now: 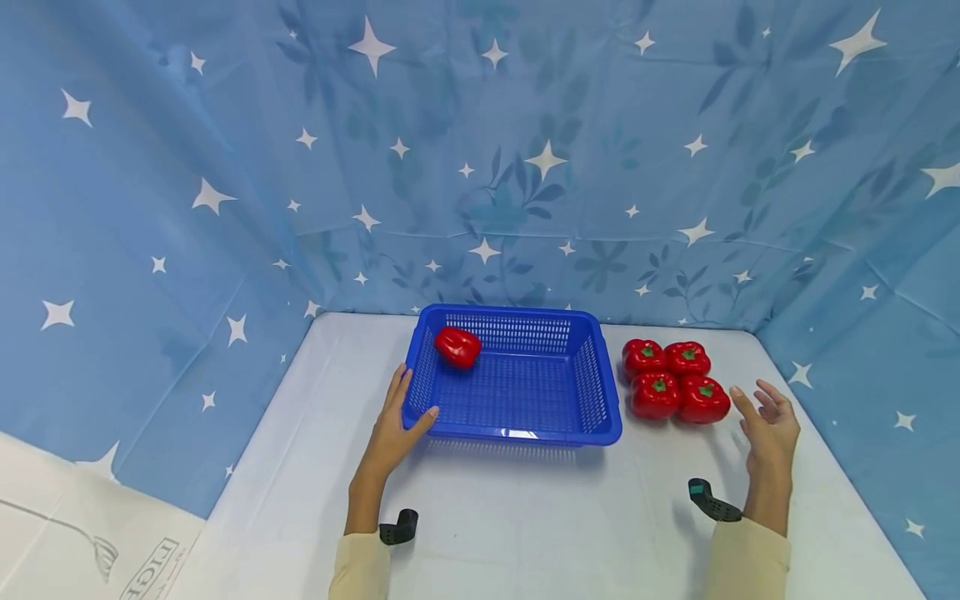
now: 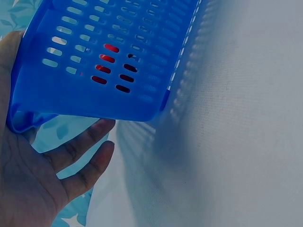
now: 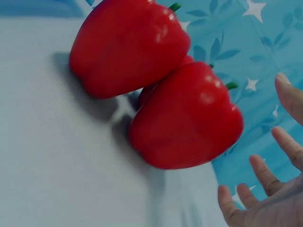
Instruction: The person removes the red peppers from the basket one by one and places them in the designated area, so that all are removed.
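Observation:
A blue plastic basket (image 1: 510, 435) with slotted walls stands on the white table. Inside it, towards the back left, one red bell pepper (image 1: 457, 347) lies on its side. My left hand (image 1: 392, 429) touches the basket's front left corner, fingers extended along the left side and thumb at the front rim. To the right of the basket, several red bell peppers with green stems sit in a tight cluster. My right hand (image 1: 772, 429) is just right of the nearest pepper (image 1: 702, 400), fingers spread and apart from it. In the right wrist view that pepper (image 3: 189, 118) lies beside the fingertips.
A blue curtain (image 1: 480, 167) with white stars hangs behind and at both sides of the white table (image 1: 495, 525). A dark wrist strap piece (image 1: 712, 502) juts from the right wrist, and another (image 1: 399, 527) from the left. Printed white cloth (image 1: 90, 533) shows at lower left.

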### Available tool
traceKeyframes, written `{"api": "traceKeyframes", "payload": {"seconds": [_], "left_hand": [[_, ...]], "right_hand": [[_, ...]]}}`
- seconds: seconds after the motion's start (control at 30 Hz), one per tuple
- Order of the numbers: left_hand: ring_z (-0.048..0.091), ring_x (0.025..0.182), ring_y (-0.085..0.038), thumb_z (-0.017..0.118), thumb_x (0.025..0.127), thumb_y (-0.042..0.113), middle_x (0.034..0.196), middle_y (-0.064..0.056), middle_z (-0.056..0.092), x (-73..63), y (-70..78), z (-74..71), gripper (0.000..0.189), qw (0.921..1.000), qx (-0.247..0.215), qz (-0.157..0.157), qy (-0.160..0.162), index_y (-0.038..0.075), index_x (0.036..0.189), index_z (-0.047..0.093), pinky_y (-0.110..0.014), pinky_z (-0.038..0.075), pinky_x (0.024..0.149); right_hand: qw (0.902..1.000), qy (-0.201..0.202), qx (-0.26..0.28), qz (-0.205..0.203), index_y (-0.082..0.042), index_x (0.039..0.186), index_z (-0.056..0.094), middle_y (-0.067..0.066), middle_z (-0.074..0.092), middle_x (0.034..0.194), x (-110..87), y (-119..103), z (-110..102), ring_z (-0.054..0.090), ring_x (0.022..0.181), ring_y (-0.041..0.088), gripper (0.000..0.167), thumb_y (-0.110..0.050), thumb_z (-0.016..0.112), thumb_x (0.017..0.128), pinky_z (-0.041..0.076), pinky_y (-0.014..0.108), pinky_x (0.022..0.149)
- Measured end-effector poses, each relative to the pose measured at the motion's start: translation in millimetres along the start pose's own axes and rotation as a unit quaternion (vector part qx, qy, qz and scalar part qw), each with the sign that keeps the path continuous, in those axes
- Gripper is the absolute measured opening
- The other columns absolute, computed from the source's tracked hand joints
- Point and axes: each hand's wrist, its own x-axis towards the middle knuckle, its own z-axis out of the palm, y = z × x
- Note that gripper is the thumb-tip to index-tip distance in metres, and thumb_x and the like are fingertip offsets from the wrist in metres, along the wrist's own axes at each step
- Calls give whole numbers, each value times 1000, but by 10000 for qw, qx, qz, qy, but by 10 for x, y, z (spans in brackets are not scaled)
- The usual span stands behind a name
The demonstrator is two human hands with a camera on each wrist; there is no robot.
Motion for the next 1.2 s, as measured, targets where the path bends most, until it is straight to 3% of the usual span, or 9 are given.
{"api": "traceKeyframes", "payload": {"seconds": [0.13,0.27,0.53,0.67,0.8,0.93,1.1,1.2], "left_hand": [[11,153,-30,61,90,53,166,8,4,1,5,-1,87,10000,25,-11,7,22,158,16,-60,24,115],[11,153,-29,61,90,54,165,11,3,6,12,-1,87,10000,49,-39,14,23,158,16,-59,24,116],[10,153,-31,62,90,53,167,4,4,8,38,-12,88,10000,-29,-57,-33,22,158,15,-61,24,115],[10,153,-31,61,90,53,167,4,4,20,34,-23,88,10000,64,-15,3,21,158,15,-61,24,115],[10,153,-29,61,90,55,166,8,3,26,24,-28,88,10000,53,-16,-3,23,158,15,-60,23,116],[10,153,-29,61,90,54,166,8,3,13,13,-28,88,10000,-2,-65,-7,23,158,15,-60,24,116],[10,153,-30,62,90,53,166,8,3,3,16,-16,88,10000,-10,-44,4,23,158,16,-60,24,116],[11,153,-31,62,90,52,166,7,4,-2,18,-8,88,10000,-5,-29,-8,22,158,16,-60,24,115]], "right_hand": [[9973,248,611,-317,-34,141,48,-8,34,157,-72,-149,50,18,151,11,68,-41,78,80,24,38,121],[9903,336,1235,-543,-28,138,53,-6,42,152,-125,-245,115,26,148,11,64,-32,80,80,25,37,121],[9831,96,1357,-1229,-23,134,56,-1,50,145,-226,-404,319,38,141,14,58,-27,80,82,32,36,118],[9774,-286,1279,-1659,-20,134,57,0,54,141,-278,-506,510,42,137,16,55,-21,78,83,36,30,115],[9670,-858,1202,-2078,-17,134,56,0,56,134,-319,-631,719,45,134,19,53,-17,76,85,45,15,102],[9497,-1574,1223,-2415,-13,136,54,1,56,131,-389,-753,947,46,133,24,53,-10,73,87,49,9,89],[9258,-2404,963,-2754,-8,139,50,4,54,133,-468,-889,1230,45,133,30,53,-5,68,90,50,10,88],[9124,-2841,539,-2897,-6,143,46,5,52,135,-521,-941,1379,43,134,34,54,-7,65,92,50,10,88]]}}
